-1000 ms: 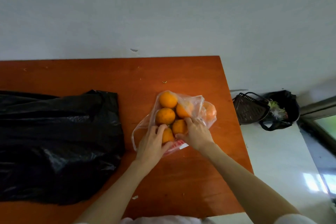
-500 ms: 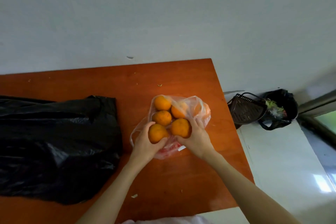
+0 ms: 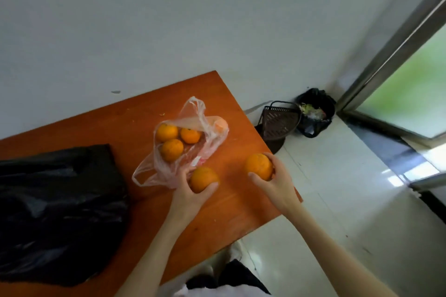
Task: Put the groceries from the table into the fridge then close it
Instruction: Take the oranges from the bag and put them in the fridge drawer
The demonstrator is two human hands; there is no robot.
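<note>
A clear plastic bag [image 3: 205, 144] lies open on the orange-brown table [image 3: 135, 116], with several oranges [image 3: 171, 149] still inside it. My left hand [image 3: 190, 196] grips one orange [image 3: 203, 179] just outside the bag's near edge. My right hand [image 3: 277, 182] holds a second orange [image 3: 259, 166] above the table's right edge, clear of the bag. No fridge appears in view.
A large black plastic bag [image 3: 55, 210] covers the table's left part. On the white tiled floor to the right stand a dark perforated basket [image 3: 280, 119] and a black-lined bin [image 3: 316, 113] with scraps. A metal-framed glass door [image 3: 410, 84] is at far right.
Both hands have drawn back out of the clear bag, each with an orange in it. The right hand moved to the right. The view has swung to the right, toward the floor and door.
</note>
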